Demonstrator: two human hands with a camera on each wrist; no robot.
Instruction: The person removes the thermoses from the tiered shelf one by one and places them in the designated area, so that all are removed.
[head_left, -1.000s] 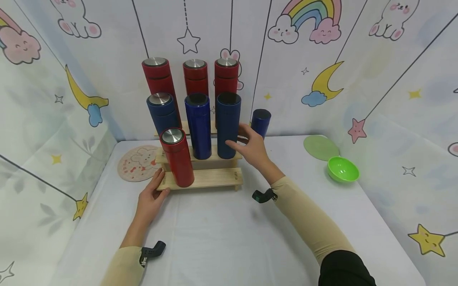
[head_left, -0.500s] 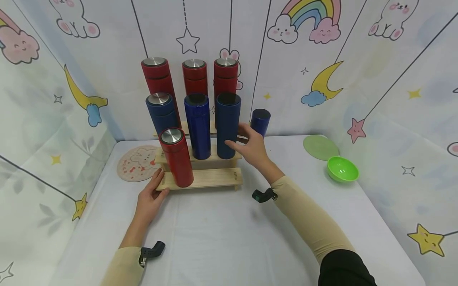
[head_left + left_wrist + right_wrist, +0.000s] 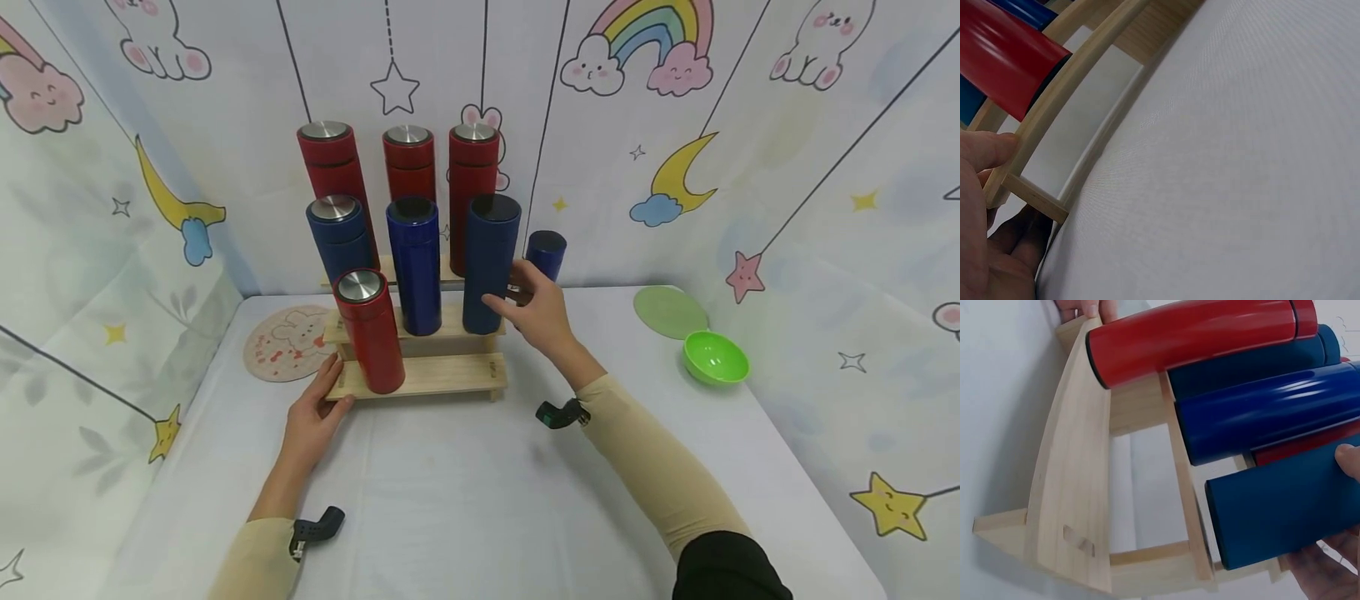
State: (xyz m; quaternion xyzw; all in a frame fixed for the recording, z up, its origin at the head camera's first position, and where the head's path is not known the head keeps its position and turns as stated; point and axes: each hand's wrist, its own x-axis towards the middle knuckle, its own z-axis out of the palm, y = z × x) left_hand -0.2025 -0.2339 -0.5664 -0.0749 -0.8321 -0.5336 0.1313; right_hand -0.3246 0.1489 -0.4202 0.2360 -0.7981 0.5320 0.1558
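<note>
- Leftmost on the table [image 3: 450, 500], a round mat [image 3: 288, 342] with a rabbit print lies flat, just beside the rack [image 3: 442, 375].
- Next, the left hand [image 3: 315, 417] rests at the rack's front-left corner; its thumb presses the lowest step's edge, and the left wrist view shows the fingers loosely tucked under that corner, though how firmly they grip is hard to tell.
- A red flask [image 3: 370, 329] stands upright on the lowest step, just beside that hand.
- On the middle step stand two blue flasks [image 3: 414, 262], one with a steel lid, one with a dark top.
- Behind them, three red flasks [image 3: 408, 162] with steel lids stand on the top step.
- The right hand [image 3: 542, 312] grips a third blue flask [image 3: 489, 262], fingers and thumb curled round its lower half; it sits at the right end of the middle step, tilted slightly rightward.
- Beyond the hand, a short blue flask [image 3: 546, 252] stands on the table behind the rack.
- Farther right, well apart, a green lid [image 3: 670, 310] lies flat, with a green bowl [image 3: 716, 357] just in front of it.
</note>
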